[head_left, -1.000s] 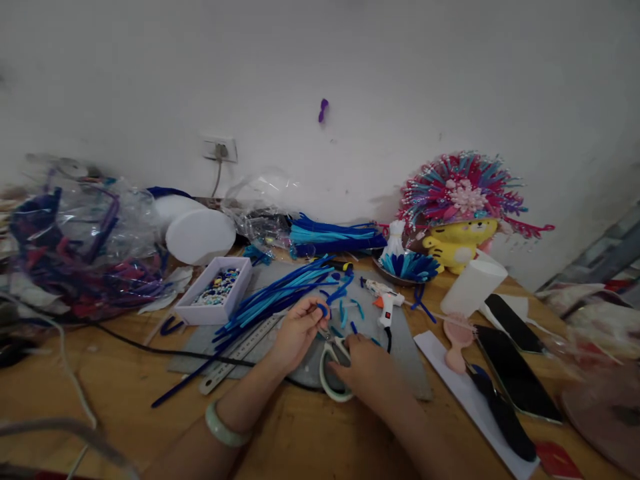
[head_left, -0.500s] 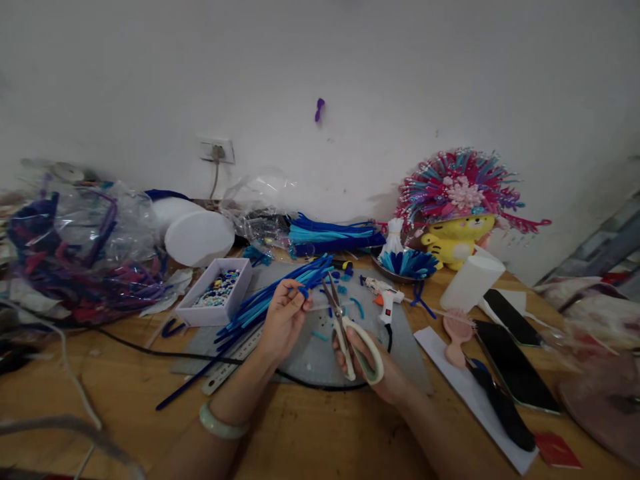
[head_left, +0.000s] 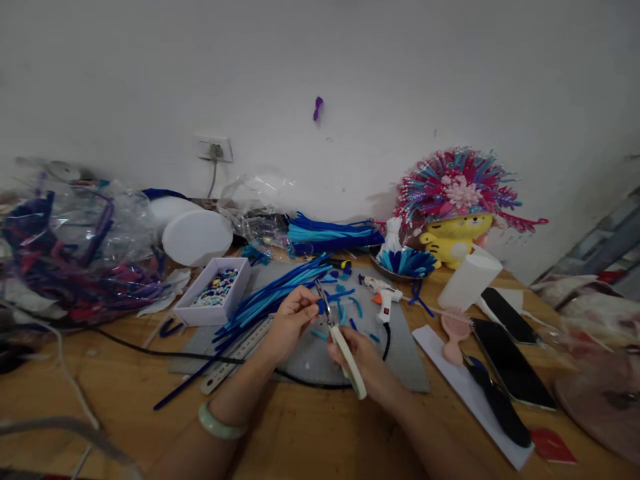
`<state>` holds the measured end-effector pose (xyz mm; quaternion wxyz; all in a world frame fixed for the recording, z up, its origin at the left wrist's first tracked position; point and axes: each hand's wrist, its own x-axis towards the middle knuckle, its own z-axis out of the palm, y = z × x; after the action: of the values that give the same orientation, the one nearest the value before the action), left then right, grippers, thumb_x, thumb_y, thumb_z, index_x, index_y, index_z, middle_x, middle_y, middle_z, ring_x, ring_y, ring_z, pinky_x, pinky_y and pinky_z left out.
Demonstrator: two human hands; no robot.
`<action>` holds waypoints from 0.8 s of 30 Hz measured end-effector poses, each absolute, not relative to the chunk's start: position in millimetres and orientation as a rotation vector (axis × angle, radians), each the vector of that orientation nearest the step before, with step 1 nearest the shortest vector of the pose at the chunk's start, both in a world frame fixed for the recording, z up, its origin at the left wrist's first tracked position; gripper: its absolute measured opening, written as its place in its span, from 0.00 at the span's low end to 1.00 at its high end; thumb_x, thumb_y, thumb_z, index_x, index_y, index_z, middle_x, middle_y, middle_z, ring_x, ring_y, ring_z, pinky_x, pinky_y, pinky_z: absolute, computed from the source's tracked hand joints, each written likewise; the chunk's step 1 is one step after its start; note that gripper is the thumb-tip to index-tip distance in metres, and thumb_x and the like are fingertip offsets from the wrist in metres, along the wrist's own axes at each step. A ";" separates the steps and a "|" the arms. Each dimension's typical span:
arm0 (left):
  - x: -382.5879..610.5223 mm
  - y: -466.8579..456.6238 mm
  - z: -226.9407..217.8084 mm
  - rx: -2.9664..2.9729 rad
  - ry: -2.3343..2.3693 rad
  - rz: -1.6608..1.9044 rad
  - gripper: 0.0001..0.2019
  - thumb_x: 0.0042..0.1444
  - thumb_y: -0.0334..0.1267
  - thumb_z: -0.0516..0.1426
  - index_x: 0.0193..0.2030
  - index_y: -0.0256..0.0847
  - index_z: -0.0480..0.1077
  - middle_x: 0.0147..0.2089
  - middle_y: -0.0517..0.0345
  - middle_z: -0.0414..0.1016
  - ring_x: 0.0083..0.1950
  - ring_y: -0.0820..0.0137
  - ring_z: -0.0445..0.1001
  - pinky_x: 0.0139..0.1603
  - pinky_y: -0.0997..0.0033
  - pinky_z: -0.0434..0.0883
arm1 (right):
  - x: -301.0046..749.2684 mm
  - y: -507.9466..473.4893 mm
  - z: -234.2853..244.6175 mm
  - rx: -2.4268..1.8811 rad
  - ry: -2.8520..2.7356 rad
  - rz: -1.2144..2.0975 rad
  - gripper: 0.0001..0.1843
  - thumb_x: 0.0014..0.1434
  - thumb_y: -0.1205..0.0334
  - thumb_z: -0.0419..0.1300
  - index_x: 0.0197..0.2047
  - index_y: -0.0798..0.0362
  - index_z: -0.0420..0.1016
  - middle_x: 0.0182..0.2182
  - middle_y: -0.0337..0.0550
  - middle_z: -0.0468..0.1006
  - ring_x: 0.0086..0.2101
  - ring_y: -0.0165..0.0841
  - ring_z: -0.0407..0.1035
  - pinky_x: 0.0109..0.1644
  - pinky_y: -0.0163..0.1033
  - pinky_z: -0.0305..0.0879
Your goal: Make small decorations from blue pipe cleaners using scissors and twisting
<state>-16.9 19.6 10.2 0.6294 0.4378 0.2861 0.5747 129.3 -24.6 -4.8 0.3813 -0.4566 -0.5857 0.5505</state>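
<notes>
My left hand (head_left: 289, 321) pinches a short dark blue pipe cleaner piece (head_left: 334, 298) above the grey mat (head_left: 400, 363). My right hand (head_left: 364, 365) grips cream-handled scissors (head_left: 343, 350), whose blades point up and meet the blue piece close to my left fingertips. A bundle of long blue pipe cleaners (head_left: 270, 293) lies on the mat just behind my left hand, and small cut blue bits (head_left: 356, 307) are scattered beside the scissors. A pale green bangle (head_left: 216, 423) circles my left wrist.
A white glue gun (head_left: 383, 297) lies right of the hands, its black cord crossing the mat. A metal ruler (head_left: 235, 353) and a white bead box (head_left: 214, 291) sit left. Behind stand a yellow toy with a pink-blue headdress (head_left: 457, 200), a white cylinder (head_left: 467, 280), a pink brush (head_left: 453, 332) and plastic bags (head_left: 75, 247).
My right hand picked the scissors up from the mat, raised them, then brought the blades leftward onto the blue piece held by my left hand.
</notes>
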 end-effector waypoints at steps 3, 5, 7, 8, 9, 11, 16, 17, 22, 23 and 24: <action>-16.2 19.3 9.5 1.048 0.678 1.291 0.09 0.39 0.34 0.62 0.26 0.38 0.65 0.21 0.66 0.64 0.21 0.80 0.60 0.24 0.80 0.57 | 129.9 -24.4 -3.3 -1.302 -1.568 1.277 0.15 0.40 0.56 0.63 0.27 0.54 0.63 0.20 0.33 0.61 0.22 0.25 0.55 0.24 0.31 0.53; -15.3 18.7 9.1 1.055 0.682 1.276 0.09 0.39 0.34 0.62 0.26 0.38 0.65 0.21 0.66 0.64 0.21 0.80 0.60 0.24 0.80 0.57 | 129.6 -24.3 -2.8 -1.369 -1.597 1.220 0.12 0.41 0.59 0.62 0.24 0.53 0.61 0.18 0.32 0.60 0.21 0.25 0.54 0.23 0.31 0.52; -14.1 17.9 9.1 1.042 0.681 1.268 0.09 0.39 0.34 0.62 0.25 0.38 0.65 0.21 0.66 0.64 0.21 0.80 0.60 0.24 0.79 0.57 | 128.9 -24.2 -3.1 -1.378 -1.603 1.190 0.09 0.43 0.62 0.59 0.23 0.53 0.59 0.17 0.31 0.59 0.20 0.24 0.54 0.22 0.31 0.51; -13.4 17.3 9.2 1.032 0.682 1.267 0.09 0.39 0.34 0.62 0.25 0.38 0.65 0.21 0.65 0.64 0.21 0.79 0.60 0.24 0.79 0.57 | 128.5 -24.2 -3.8 -1.366 -1.607 1.179 0.08 0.43 0.64 0.57 0.22 0.53 0.58 0.17 0.31 0.59 0.19 0.24 0.53 0.22 0.30 0.50; -12.6 16.8 9.2 1.021 0.683 1.268 0.09 0.38 0.34 0.62 0.25 0.38 0.65 0.21 0.65 0.64 0.21 0.79 0.60 0.24 0.79 0.57 | 128.1 -24.2 -4.8 -1.354 -1.612 1.163 0.07 0.42 0.66 0.56 0.22 0.53 0.58 0.17 0.30 0.58 0.19 0.23 0.53 0.21 0.30 0.50; -11.0 15.6 9.0 0.992 0.687 1.270 0.09 0.39 0.33 0.62 0.25 0.39 0.65 0.21 0.65 0.64 0.21 0.79 0.60 0.24 0.79 0.57 | 127.2 -24.3 -7.2 -1.339 -1.622 1.131 0.06 0.41 0.69 0.53 0.22 0.53 0.57 0.16 0.30 0.58 0.19 0.23 0.53 0.20 0.29 0.49; -6.8 12.3 8.0 0.911 0.622 1.261 0.09 0.41 0.34 0.61 0.27 0.39 0.63 0.20 0.67 0.62 0.21 0.80 0.60 0.25 0.79 0.57 | 125.3 -25.0 -11.2 -1.337 -1.615 1.140 0.06 0.41 0.72 0.51 0.22 0.52 0.57 0.16 0.29 0.58 0.17 0.22 0.53 0.19 0.28 0.49; -6.2 11.8 8.0 0.891 0.600 1.262 0.10 0.41 0.33 0.61 0.27 0.39 0.62 0.20 0.68 0.62 0.21 0.80 0.59 0.25 0.79 0.57 | 125.1 -25.0 -11.1 -1.336 -1.608 1.158 0.06 0.41 0.72 0.52 0.22 0.52 0.57 0.16 0.29 0.58 0.17 0.22 0.54 0.19 0.28 0.49; -7.1 11.4 9.2 0.844 0.569 1.242 0.11 0.40 0.33 0.62 0.27 0.39 0.61 0.18 0.69 0.61 0.21 0.81 0.60 0.27 0.80 0.58 | 127.8 -24.0 -6.4 -1.286 -1.531 1.334 0.10 0.45 0.60 0.58 0.25 0.52 0.59 0.17 0.30 0.60 0.16 0.23 0.55 0.18 0.29 0.52; -7.6 11.7 9.2 0.857 0.580 1.226 0.11 0.40 0.33 0.62 0.27 0.39 0.61 0.18 0.69 0.62 0.21 0.81 0.60 0.26 0.80 0.58 | 128.8 -23.5 -5.4 -1.254 -1.516 1.369 0.12 0.45 0.57 0.59 0.26 0.52 0.59 0.18 0.31 0.60 0.17 0.23 0.56 0.19 0.30 0.53; -8.1 12.0 9.0 0.870 0.592 1.213 0.11 0.40 0.33 0.62 0.26 0.39 0.61 0.19 0.68 0.63 0.21 0.80 0.60 0.26 0.80 0.58 | 129.6 -22.9 -4.5 -1.226 -1.507 1.392 0.13 0.44 0.55 0.60 0.26 0.52 0.60 0.19 0.31 0.60 0.19 0.23 0.56 0.20 0.30 0.54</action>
<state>-8.1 12.0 9.0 0.6948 0.3896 0.2652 0.5433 129.6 -22.9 -4.5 0.3673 -0.4772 -0.5865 0.5417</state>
